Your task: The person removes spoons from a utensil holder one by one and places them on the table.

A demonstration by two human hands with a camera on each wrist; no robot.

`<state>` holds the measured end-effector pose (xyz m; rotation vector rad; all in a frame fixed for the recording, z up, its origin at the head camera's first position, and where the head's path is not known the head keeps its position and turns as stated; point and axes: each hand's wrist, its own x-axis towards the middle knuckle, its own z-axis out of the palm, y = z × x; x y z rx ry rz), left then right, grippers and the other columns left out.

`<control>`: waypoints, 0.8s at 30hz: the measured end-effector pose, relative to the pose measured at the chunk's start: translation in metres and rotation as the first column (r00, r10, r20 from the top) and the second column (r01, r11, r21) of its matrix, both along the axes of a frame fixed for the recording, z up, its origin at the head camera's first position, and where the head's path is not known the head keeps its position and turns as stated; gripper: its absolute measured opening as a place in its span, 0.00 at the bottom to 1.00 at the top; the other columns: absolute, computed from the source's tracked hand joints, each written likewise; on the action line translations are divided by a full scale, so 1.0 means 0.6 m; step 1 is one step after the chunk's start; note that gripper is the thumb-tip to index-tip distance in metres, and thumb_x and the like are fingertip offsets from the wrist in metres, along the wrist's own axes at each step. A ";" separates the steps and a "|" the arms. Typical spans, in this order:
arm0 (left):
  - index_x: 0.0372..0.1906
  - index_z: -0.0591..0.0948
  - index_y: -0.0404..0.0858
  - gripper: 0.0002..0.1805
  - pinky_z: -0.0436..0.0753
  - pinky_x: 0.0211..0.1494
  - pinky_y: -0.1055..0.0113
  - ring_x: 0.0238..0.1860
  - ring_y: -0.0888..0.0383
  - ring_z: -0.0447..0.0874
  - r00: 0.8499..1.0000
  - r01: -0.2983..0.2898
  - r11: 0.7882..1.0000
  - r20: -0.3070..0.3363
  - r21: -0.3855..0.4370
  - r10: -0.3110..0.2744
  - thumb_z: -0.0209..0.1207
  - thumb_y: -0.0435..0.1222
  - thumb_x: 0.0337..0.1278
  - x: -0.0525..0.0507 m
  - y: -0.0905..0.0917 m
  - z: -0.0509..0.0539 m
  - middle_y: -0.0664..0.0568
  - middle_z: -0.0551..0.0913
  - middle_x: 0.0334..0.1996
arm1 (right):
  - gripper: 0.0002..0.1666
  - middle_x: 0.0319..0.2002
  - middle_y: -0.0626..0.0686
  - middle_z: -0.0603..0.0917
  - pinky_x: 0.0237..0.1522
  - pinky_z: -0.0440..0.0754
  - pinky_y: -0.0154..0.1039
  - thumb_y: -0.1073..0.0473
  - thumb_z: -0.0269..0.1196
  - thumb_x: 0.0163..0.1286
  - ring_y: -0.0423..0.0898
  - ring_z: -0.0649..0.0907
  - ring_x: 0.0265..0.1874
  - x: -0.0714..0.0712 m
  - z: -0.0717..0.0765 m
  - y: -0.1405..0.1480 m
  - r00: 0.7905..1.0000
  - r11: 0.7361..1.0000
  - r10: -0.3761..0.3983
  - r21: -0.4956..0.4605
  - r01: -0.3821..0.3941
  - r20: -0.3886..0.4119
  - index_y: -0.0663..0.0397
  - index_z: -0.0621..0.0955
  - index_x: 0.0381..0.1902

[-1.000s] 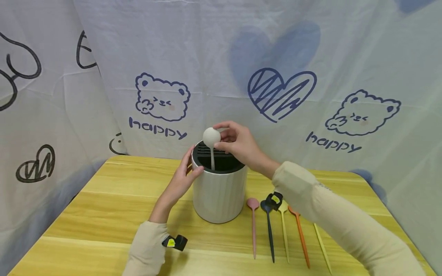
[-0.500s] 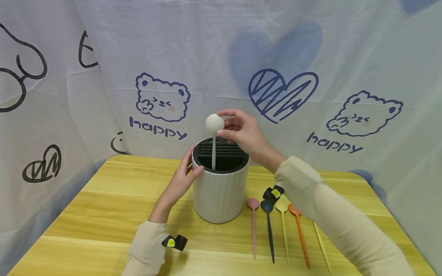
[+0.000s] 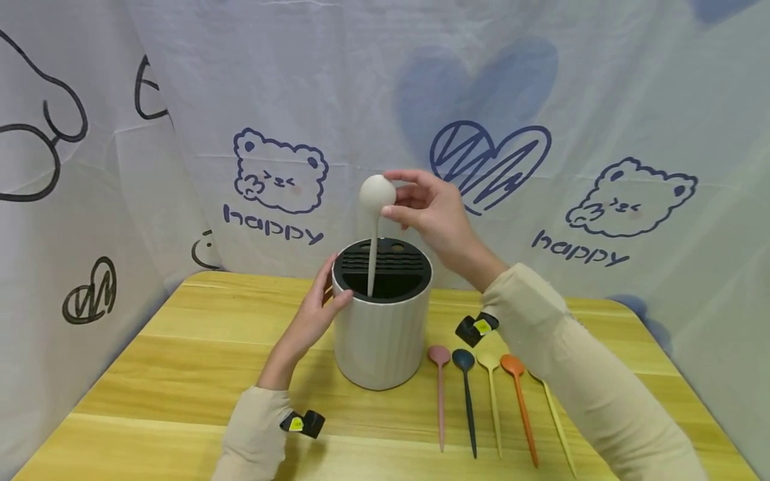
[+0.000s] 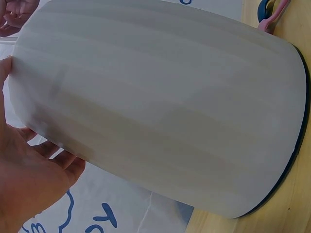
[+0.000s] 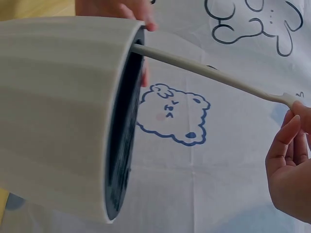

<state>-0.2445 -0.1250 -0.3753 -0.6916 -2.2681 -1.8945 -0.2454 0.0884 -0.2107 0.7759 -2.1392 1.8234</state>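
Observation:
A white spoon (image 3: 377, 195) stands nearly upright, bowl up, with the tip of its handle inside the front opening of a ribbed white utensil holder (image 3: 380, 344). My right hand (image 3: 434, 210) pinches the spoon at its bowl between thumb and fingers, above the holder. In the right wrist view the spoon's handle (image 5: 204, 71) slants out of the holder's dark mouth. My left hand (image 3: 313, 314) rests on the holder's left side, thumb at the front of the rim and fingers round the back. The left wrist view shows this hand (image 4: 34, 174) against the holder's wall.
On the wooden table (image 3: 180, 374), right of the holder, several spoons lie in a row: pink (image 3: 440, 354), dark blue (image 3: 464, 361), yellow (image 3: 488, 361), orange (image 3: 513, 365) and another yellow one (image 3: 559, 427) partly under the right sleeve. A printed cloth (image 3: 361, 100) hangs behind.
My right hand has risen with the white spoon, drawing more of its handle up out of the holder. The left hand has stayed on the holder.

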 end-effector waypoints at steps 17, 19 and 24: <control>0.77 0.47 0.40 0.41 0.53 0.72 0.46 0.74 0.44 0.48 1.000 -0.007 1.000 -0.013 -0.012 0.007 0.52 0.42 0.66 0.002 -0.001 -0.003 0.43 0.47 0.76 | 0.27 0.40 0.59 0.84 0.30 0.77 0.33 0.75 0.65 0.59 0.47 0.81 0.33 0.017 0.024 0.009 0.999 0.997 0.006 -0.080 -0.009 -0.044 0.66 0.76 0.58; 0.77 0.47 0.41 0.41 0.53 0.72 0.46 0.74 0.44 0.48 1.000 -0.012 1.000 -0.010 -0.020 0.012 0.52 0.43 0.65 0.002 -0.001 -0.003 0.44 0.47 0.76 | 0.27 0.39 0.58 0.84 0.30 0.77 0.33 0.76 0.65 0.59 0.46 0.81 0.33 0.018 0.026 0.012 0.999 0.996 0.012 -0.087 -0.015 -0.041 0.66 0.76 0.58; 0.77 0.47 0.41 0.41 0.53 0.72 0.46 0.73 0.43 0.49 1.000 -0.020 0.999 -0.008 -0.031 0.019 0.52 0.43 0.65 0.001 0.000 -0.003 0.43 0.47 0.76 | 0.28 0.40 0.57 0.84 0.31 0.78 0.33 0.74 0.65 0.60 0.47 0.82 0.34 0.025 0.025 0.015 1.000 0.999 0.030 -0.039 -0.030 -0.005 0.65 0.76 0.59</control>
